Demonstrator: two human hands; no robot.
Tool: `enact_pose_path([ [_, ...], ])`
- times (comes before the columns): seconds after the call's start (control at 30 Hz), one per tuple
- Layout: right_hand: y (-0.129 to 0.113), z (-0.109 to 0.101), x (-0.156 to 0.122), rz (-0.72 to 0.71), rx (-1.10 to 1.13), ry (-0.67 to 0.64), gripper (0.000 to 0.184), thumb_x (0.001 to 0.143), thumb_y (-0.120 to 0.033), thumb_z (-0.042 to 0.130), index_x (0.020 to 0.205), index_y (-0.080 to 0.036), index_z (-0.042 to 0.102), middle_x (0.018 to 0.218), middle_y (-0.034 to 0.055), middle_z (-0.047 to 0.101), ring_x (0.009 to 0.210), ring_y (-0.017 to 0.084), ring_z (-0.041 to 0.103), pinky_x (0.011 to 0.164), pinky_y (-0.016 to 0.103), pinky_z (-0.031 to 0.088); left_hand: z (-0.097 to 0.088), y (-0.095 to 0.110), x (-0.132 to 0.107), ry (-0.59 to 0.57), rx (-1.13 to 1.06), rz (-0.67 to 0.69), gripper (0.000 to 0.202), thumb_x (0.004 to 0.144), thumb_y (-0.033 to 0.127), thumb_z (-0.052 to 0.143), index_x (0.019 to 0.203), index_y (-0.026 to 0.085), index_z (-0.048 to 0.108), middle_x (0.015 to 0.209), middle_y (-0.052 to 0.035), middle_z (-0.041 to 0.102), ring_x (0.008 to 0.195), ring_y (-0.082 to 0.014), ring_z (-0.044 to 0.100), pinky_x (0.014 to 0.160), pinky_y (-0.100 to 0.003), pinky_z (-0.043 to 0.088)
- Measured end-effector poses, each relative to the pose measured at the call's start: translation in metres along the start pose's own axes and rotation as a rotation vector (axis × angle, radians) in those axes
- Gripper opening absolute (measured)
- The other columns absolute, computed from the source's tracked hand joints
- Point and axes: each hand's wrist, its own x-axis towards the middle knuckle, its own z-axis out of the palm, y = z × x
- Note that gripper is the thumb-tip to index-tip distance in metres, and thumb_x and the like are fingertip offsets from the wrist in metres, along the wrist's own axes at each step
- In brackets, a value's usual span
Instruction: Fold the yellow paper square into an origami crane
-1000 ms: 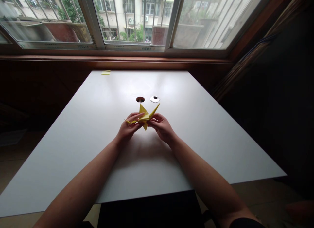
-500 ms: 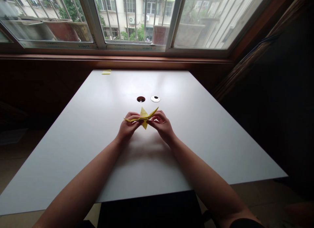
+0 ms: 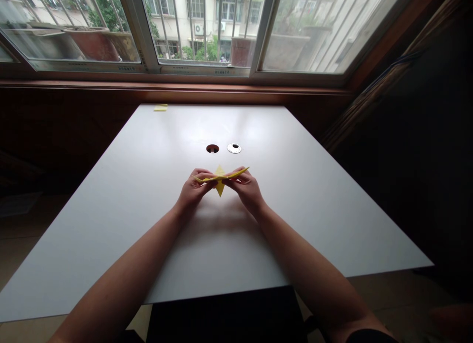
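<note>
Between my hands is a yellow origami crane (image 3: 220, 189), made of folded paper, with one pointed flap toward the window and one toward me. Two thin points stretch out sideways, one over each hand. My left hand (image 3: 192, 189) pinches its left side near the middle, thumb in front and fingers behind. On the other side my right hand (image 3: 247, 186) pinches it the same way, and the right point slopes up past the fingers. Both hands are held above the white table (image 3: 221, 264), with a soft shadow below. The fingertips behind the paper are partly hidden.
Beyond the hands, a round hole (image 3: 212, 149) is cut in the tabletop, with a round white cover (image 3: 234, 149) beside it. A small piece of yellow paper (image 3: 160, 108) lies at the far left edge. A window sill (image 3: 177, 88) runs behind the table.
The origami crane has turned a little and shifted right; its right point now sits lower and farther right. Both hands keep their pinch, the right one now flatter along the paper.
</note>
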Motion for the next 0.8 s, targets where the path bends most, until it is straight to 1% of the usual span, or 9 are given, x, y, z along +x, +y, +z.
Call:
enact_pose_path([
  [0.13, 0.002, 0.000, 0.001, 0.042, -0.013, -0.003, 0.030, 0.070, -0.050, 0.083, 0.086, -0.026, 0.081, 0.093, 0.0035, 0.061, 0.087, 0.020, 0.061, 0.081, 0.036, 0.056, -0.001, -0.005, 0.001, 0.013, -0.136, -0.071, 0.027, 0.075, 0.041, 0.082, 0.090, 0.019, 0.077, 0.107, -0.0058, 0.053, 0.089, -0.0162, 0.061, 0.075, -0.031, 0.060],
  [0.27, 0.007, -0.002, 0.002, 0.109, 0.016, -0.036, 0.029, 0.070, -0.050, 0.083, 0.087, -0.026, 0.081, 0.094, 0.0037, 0.063, 0.083, 0.019, 0.061, 0.073, 0.034, 0.055, -0.002, -0.008, 0.002, 0.020, -0.165, -0.113, 0.027, 0.071, 0.039, 0.085, 0.085, 0.017, 0.076, 0.102, -0.0048, 0.055, 0.080, -0.0133, 0.061, 0.070, -0.028, 0.058],
  [0.33, 0.009, -0.003, 0.003, 0.144, 0.041, -0.043, 0.029, 0.070, -0.050, 0.082, 0.087, -0.026, 0.081, 0.096, 0.0038, 0.064, 0.082, 0.018, 0.060, 0.069, 0.033, 0.053, -0.002, -0.008, 0.003, 0.016, -0.166, -0.141, 0.029, 0.073, 0.038, 0.084, 0.090, 0.017, 0.075, 0.102, -0.0059, 0.059, 0.082, -0.0142, 0.062, 0.072, -0.029, 0.057],
  [0.43, 0.011, -0.006, 0.004, 0.165, 0.059, -0.017, 0.025, 0.071, -0.047, 0.082, 0.085, -0.026, 0.081, 0.098, 0.0035, 0.065, 0.079, 0.017, 0.058, 0.066, 0.031, 0.048, -0.003, -0.006, 0.003, 0.041, -0.199, -0.167, 0.041, 0.076, 0.036, 0.082, 0.111, 0.021, 0.068, 0.104, -0.0057, 0.063, 0.088, -0.0159, 0.063, 0.077, -0.029, 0.056],
  [0.47, 0.011, -0.007, 0.005, 0.171, 0.065, -0.001, 0.024, 0.071, -0.046, 0.082, 0.084, -0.026, 0.080, 0.097, 0.0033, 0.065, 0.079, 0.016, 0.057, 0.065, 0.030, 0.046, -0.004, -0.006, 0.003, 0.068, -0.205, -0.153, 0.045, 0.076, 0.035, 0.082, 0.116, 0.022, 0.066, 0.104, -0.0048, 0.063, 0.088, -0.0154, 0.063, 0.078, -0.029, 0.056],
  [0.53, 0.011, -0.009, 0.006, 0.188, 0.076, 0.030, 0.021, 0.071, -0.043, 0.081, 0.084, -0.026, 0.080, 0.097, 0.0028, 0.066, 0.078, 0.015, 0.055, 0.064, 0.029, 0.043, -0.006, -0.005, 0.004, 0.147, -0.190, -0.088, 0.047, 0.077, 0.034, 0.082, 0.119, 0.024, 0.063, 0.104, -0.0030, 0.060, 0.086, -0.0135, 0.063, 0.080, -0.030, 0.057],
  [0.63, 0.010, -0.010, 0.006, 0.204, 0.083, 0.055, 0.021, 0.072, -0.042, 0.080, 0.086, -0.026, 0.080, 0.097, 0.0024, 0.065, 0.079, 0.015, 0.054, 0.065, 0.029, 0.041, -0.008, 0.000, 0.003, 0.257, -0.070, 0.056, 0.040, 0.078, 0.035, 0.080, 0.113, 0.024, 0.065, 0.107, -0.0036, 0.058, 0.087, -0.0135, 0.063, 0.082, -0.031, 0.058],
  [0.7, 0.009, -0.010, 0.006, 0.206, 0.080, 0.058, 0.021, 0.072, -0.042, 0.080, 0.085, -0.026, 0.080, 0.097, 0.0022, 0.065, 0.079, 0.015, 0.053, 0.065, 0.029, 0.040, -0.007, 0.005, 0.002, 0.285, 0.058, 0.154, 0.032, 0.081, 0.036, 0.078, 0.108, 0.022, 0.068, 0.110, -0.0054, 0.057, 0.090, -0.0148, 0.064, 0.083, -0.032, 0.059],
  [0.8, 0.010, -0.010, 0.006, 0.201, 0.070, 0.048, 0.021, 0.071, -0.042, 0.081, 0.083, -0.026, 0.080, 0.096, 0.0023, 0.064, 0.076, 0.015, 0.051, 0.065, 0.029, 0.040, -0.005, 0.011, -0.001, 0.272, 0.195, 0.248, 0.024, 0.085, 0.037, 0.074, 0.103, 0.021, 0.072, 0.109, -0.0059, 0.056, 0.091, -0.0153, 0.065, 0.084, -0.032, 0.059],
])
